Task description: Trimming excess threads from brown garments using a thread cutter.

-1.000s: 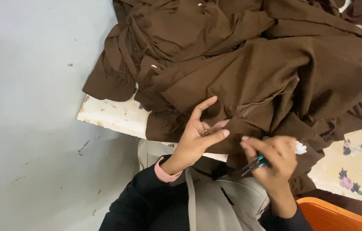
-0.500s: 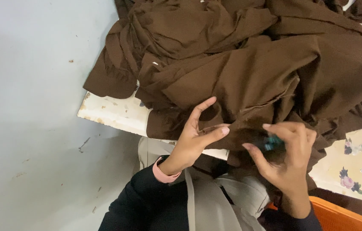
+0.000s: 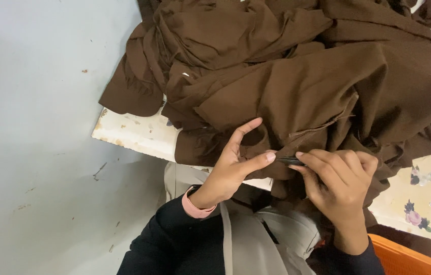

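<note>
A big heap of brown fabric (image 3: 297, 81) covers a white table (image 3: 134, 135). My left hand (image 3: 233, 163) pinches the cloth's near edge between thumb and forefinger, the other fingers spread upward. My right hand (image 3: 340, 178) sits just right of it, fingers curled around a small dark cutting tool (image 3: 290, 161) whose thin metal tip points left at the pinched fabric. The tool's handle is hidden inside my palm.
The worn white table has a floral-patterned covering (image 3: 429, 193) showing at the right. An orange plastic seat edge (image 3: 409, 257) sits at bottom right. Pale grey floor (image 3: 37, 127) fills the left. My lap in grey cloth (image 3: 256, 239) lies below the table edge.
My right hand has moved up and left toward my left hand, bringing the tool's tip to the pinched fabric edge. My left hand kept its grip.
</note>
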